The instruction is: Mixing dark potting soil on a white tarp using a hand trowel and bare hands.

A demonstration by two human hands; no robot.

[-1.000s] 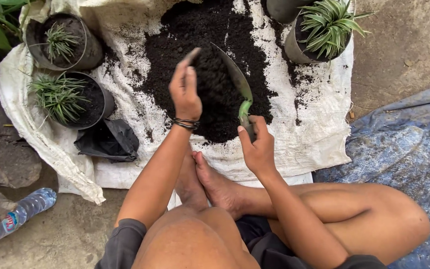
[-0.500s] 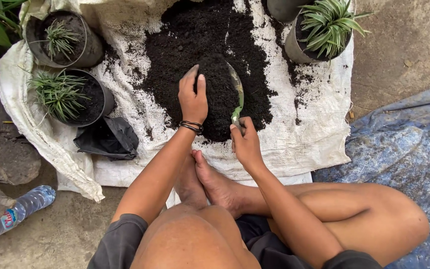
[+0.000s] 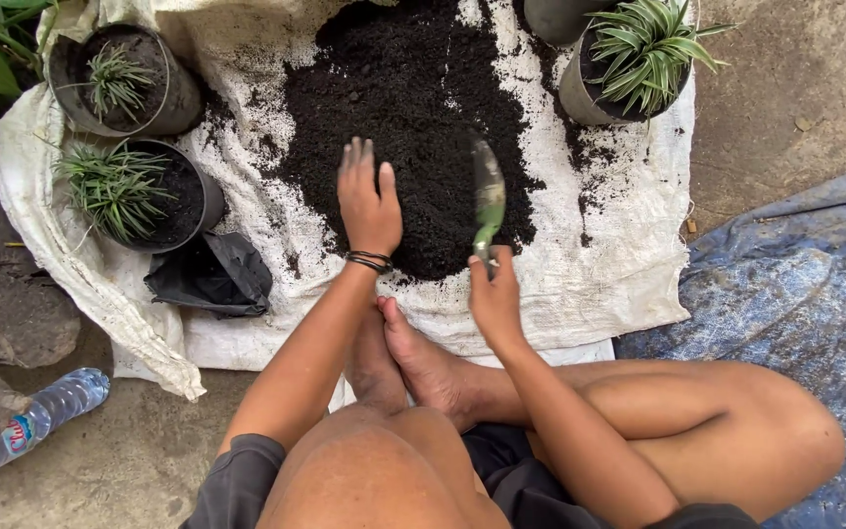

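Since a moment ago our left hand (image 3: 368, 201) has flattened, fingers spread, onto the soil (image 3: 405, 118), and our right hand (image 3: 494, 294) has swung the trowel (image 3: 488, 196) upright, pinching its green handle. Loose, crumbly soil looks light and spills easily; scooping suits it. Beyond, the white sack (image 3: 619, 255) lies on bare ground among potted plants (image 3: 629, 54).

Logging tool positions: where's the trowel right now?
In the head view the green-handled trowel is in the right hand, right of centre, blade up over the near edge of the soil pile, beside the left hand.
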